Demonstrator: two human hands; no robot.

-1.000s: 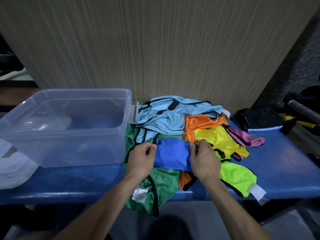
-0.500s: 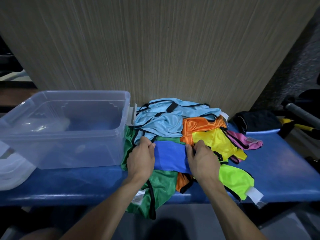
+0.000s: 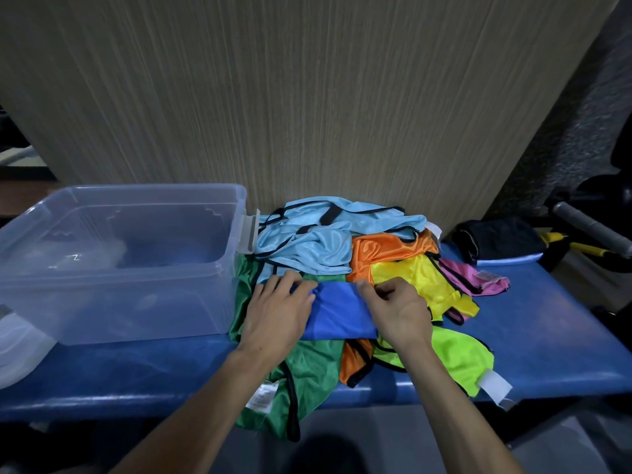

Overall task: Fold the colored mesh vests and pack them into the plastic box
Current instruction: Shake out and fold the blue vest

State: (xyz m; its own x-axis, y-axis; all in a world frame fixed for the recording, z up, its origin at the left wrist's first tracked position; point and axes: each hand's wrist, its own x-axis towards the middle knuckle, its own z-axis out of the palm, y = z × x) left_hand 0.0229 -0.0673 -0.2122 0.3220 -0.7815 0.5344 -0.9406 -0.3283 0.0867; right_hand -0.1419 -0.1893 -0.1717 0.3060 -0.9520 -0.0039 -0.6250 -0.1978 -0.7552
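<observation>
A folded dark blue vest [image 3: 338,311] lies on top of a loose pile of mesh vests: light blue [image 3: 314,241], orange [image 3: 386,248], yellow [image 3: 417,278], green [image 3: 307,371], neon green [image 3: 458,357] and pink [image 3: 472,278]. My left hand [image 3: 277,313] rests on the blue vest's left end, fingers spread over its far corner. My right hand [image 3: 396,309] pinches the vest's far right corner with curled fingers. The clear plastic box [image 3: 113,261] stands to the left of the pile, open; I cannot make out what is inside it.
Everything sits on a blue padded bench [image 3: 547,336] against a wood-grain wall. A clear lid [image 3: 17,343] lies at the far left. A black folded cloth [image 3: 496,239] and yellow-handled tools [image 3: 581,248] lie at the right end.
Both hands slid up toward the far edge of the blue vest, and the right hand's fingers curled to pinch its corner. The view dipped slightly.
</observation>
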